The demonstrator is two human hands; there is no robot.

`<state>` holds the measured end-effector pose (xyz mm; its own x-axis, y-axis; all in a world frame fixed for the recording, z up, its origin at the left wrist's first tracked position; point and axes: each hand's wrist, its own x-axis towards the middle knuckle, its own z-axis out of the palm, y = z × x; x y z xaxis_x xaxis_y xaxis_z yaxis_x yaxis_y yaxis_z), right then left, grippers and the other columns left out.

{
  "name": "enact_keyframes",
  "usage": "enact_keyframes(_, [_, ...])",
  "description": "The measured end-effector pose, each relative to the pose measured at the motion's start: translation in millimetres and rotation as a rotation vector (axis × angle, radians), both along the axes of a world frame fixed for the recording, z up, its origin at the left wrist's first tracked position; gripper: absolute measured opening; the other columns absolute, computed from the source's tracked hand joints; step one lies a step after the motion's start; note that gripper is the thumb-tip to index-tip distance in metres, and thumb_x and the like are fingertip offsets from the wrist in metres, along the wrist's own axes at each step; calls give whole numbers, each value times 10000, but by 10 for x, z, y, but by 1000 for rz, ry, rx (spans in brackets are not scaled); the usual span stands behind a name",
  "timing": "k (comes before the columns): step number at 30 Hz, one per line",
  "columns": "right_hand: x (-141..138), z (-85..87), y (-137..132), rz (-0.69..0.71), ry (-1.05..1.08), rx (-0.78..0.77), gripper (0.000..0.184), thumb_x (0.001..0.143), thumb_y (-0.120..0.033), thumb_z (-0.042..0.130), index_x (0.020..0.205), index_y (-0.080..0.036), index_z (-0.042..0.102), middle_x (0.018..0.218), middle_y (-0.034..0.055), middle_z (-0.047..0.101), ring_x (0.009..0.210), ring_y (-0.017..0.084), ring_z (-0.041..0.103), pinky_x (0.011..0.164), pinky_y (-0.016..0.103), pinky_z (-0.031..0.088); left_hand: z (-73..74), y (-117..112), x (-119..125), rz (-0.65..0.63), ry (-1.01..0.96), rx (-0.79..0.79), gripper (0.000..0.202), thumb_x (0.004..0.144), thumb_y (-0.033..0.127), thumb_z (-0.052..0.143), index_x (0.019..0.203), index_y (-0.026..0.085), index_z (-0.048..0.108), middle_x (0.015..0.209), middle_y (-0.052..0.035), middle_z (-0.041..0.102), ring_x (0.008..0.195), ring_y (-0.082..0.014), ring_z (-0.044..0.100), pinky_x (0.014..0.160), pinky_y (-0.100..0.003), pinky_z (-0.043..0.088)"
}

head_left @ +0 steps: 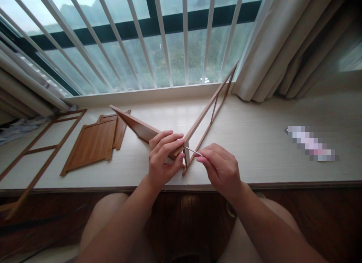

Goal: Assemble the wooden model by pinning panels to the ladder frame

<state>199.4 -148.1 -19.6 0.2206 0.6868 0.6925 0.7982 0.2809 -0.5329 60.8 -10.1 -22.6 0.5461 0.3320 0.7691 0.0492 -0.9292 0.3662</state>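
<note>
My left hand point(164, 157) is closed round the near end of a brown wooden board point(138, 125), where it meets a ladder-like wooden frame point(207, 108). Board and frame form a V that opens toward the window. Between thumb and fingers, my right hand point(220, 166) pinches a thin metal rod, seemingly a hex key point(194, 151). Its far tip touches the joint beside my left fingers. The tip itself and any screw there are too small to make out.
Two slatted wooden panels point(90, 144) overlap at the left, beside another wooden frame point(53, 148) that juts past the ledge's front edge. A blurred-out item point(309, 144) lies at the right. White bars point(185, 40) and curtains point(271, 48) border the pale ledge point(254, 149).
</note>
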Motion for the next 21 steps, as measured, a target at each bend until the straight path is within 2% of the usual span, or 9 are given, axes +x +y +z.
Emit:
enact_keyframes(2, [-6,2,4,8,26,-4,78,857,-158,551,901,-135,611,828,52,611,805,101,527,743,253,429,-1,4,-2,0,3,-4,368,742,231,644,1106,249,592,1186,-3,648,1233,-144,511,1108,-391,434])
enact_keyframes(7, [-83,16,-22,52,283,-100,152,902,-158,470,778,-130,555,718,18,551,688,55,482,660,209,395,0,15,-5,-11,1,0,365,740,239,646,1100,244,591,1179,-10,652,1230,-149,514,1098,-396,442])
enact_keyframes(12, [-38,24,-17,34,134,-48,75,864,-129,526,807,-131,575,756,25,574,750,74,499,723,232,397,9,6,0,-4,-3,8,354,746,242,639,1095,246,587,1172,-9,652,1225,-145,517,1097,-387,450])
enact_keyframes(15, [-23,18,-17,-8,96,-68,76,851,-134,547,783,-134,581,744,20,578,745,79,496,725,240,383,4,5,1,2,-7,5,352,743,234,639,1091,244,587,1168,-9,652,1225,-145,515,1102,-389,448])
enact_keyframes(21, [-134,35,-54,-15,285,-149,231,902,-192,485,698,-131,573,673,6,548,669,55,481,667,219,355,2,1,3,5,-6,9,344,750,230,630,1091,237,588,1160,-7,655,1226,-142,515,1103,-379,443])
